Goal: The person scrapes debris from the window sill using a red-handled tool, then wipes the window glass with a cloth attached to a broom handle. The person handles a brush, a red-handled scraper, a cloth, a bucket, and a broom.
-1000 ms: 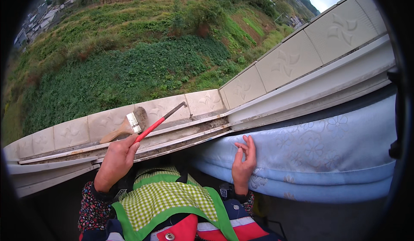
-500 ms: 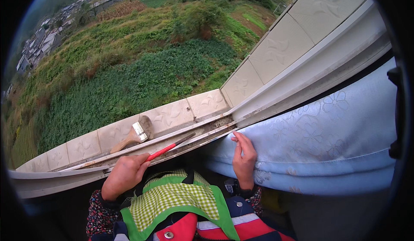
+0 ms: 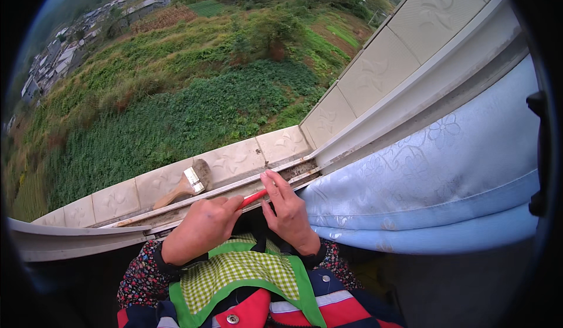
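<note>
My left hand (image 3: pixel 202 225) is closed round the rear of a slim red-handled tool (image 3: pixel 253 198). The tool points up and right over the window track (image 3: pixel 246 188). At its front end is my right hand (image 3: pixel 287 213), fingers above and thumb below, loosely closed about it. The dark shaft is hidden behind those fingers, and I cannot tell the tool's exact kind. Beyond the track, a flat paintbrush (image 3: pixel 186 182) with a wooden handle and pale metal band lies on the tiled ledge (image 3: pixel 155 184), bristles toward the upper right.
Dirt and stains mark the track and its far right corner (image 3: pixel 308 166). A tiled wall (image 3: pixel 369 75) and white frame (image 3: pixel 410 87) rise at the right, beside a light-blue curtain (image 3: pixel 422 181). Outside, a green slope (image 3: pixel 193 105) drops away past the ledge.
My right hand has moved left from beside the curtain to the tool's front end. My left hand has shifted right and slightly up with the tool. The paintbrush still lies on the ledge.
</note>
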Demonstrator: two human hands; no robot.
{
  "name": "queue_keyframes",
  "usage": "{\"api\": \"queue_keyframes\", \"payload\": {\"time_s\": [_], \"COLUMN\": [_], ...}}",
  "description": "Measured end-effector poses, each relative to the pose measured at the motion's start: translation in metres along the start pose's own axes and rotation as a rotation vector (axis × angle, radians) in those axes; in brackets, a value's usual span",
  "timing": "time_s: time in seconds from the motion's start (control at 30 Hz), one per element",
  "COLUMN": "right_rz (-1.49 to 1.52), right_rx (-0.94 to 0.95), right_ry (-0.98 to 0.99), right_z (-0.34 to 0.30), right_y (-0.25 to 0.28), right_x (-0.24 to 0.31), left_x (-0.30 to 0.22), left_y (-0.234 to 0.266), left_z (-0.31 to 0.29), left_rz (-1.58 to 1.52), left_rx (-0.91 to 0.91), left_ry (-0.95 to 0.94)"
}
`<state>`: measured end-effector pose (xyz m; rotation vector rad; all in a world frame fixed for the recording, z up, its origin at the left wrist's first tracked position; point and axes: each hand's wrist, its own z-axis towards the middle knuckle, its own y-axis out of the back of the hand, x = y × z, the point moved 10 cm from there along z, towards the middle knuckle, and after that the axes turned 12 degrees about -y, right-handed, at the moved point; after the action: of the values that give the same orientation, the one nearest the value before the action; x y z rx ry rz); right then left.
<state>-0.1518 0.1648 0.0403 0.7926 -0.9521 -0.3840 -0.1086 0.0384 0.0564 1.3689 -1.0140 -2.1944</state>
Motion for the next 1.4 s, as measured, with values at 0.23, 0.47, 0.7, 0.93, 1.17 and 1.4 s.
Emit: {"api": "queue_keyframes", "payload": {"time_s": [0.23,0.47,0.7,0.93,1.17,1.4], "right_rz": [-0.328,-0.407,-0.312,-0.225,-0.081,-0.094], "right_rx": [-0.096,-0.175,-0.257,-0.220,-0.174,-0.168], "right_ry": [-0.078,-0.143,-0.098,-0.094,-0.046,-0.156], "right_z": [0.013,0.008,0.006,0.007,-0.002,0.000], "right_y": [-0.002,0.011,0.021,0.030,0.052,0.055], "right_x": [-0.023,-0.062,-0.090,-0.074,-0.052,-0.104], "left_x": [-0.015,-0.010,-0.016,-0.049,-0.066,-0.022], "left_y": [-0.014,-0.048,-0.078,-0.072,-0.049,-0.031], "left_z": [0.042,0.057,0.087,0.084,0.069,0.048], "left_rz": [-0.109,-0.286,-0.340,-0.115,-0.288,-0.231], "left_rx": [-0.161,-0.181,-0.131,-0.099,-0.119,-0.254], "left_ry": [-0.160,-0.269,-0.384,-0.493,-0.536,-0.330]}}
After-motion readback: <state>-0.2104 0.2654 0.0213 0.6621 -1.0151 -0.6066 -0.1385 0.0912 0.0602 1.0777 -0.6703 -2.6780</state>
